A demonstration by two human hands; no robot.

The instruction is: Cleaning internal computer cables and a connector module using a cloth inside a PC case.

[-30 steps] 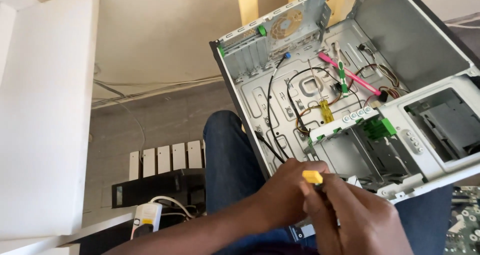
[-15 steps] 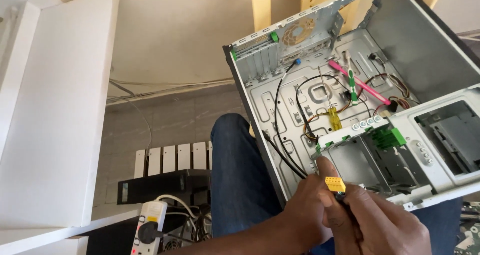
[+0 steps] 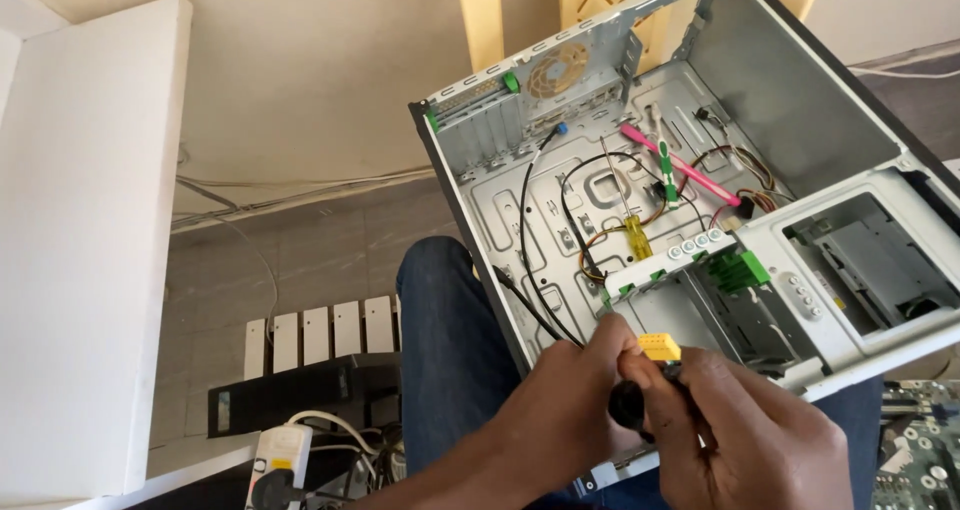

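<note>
An open grey computer case (image 3: 800, 100) rests tilted on my lap, its inside bare apart from loose wires. My left hand (image 3: 560, 410) and my right hand (image 3: 740, 430) meet at the case's near edge. Together they pinch a small yellow connector (image 3: 660, 347) on the end of black cables (image 3: 530, 270) that run into the case. A screwdriver with a yellow handle (image 3: 637, 235) lies inside on the metal floor. A pink cable (image 3: 680, 165) crosses the floor farther back, by green plastic clips (image 3: 740, 270) on the drive cage.
A white panel (image 3: 90, 250) stands at the left. On the floor below are a black device (image 3: 300, 395), a white power strip (image 3: 280, 460) with cords, and a slatted white piece (image 3: 320, 330). A green circuit board (image 3: 915, 450) shows at the bottom right. My jeans-clad leg (image 3: 440, 370) supports the case.
The view has swung so the case sits farther right and lower. My hands with the yellow connector have shifted right along the case's near edge, still holding it.
</note>
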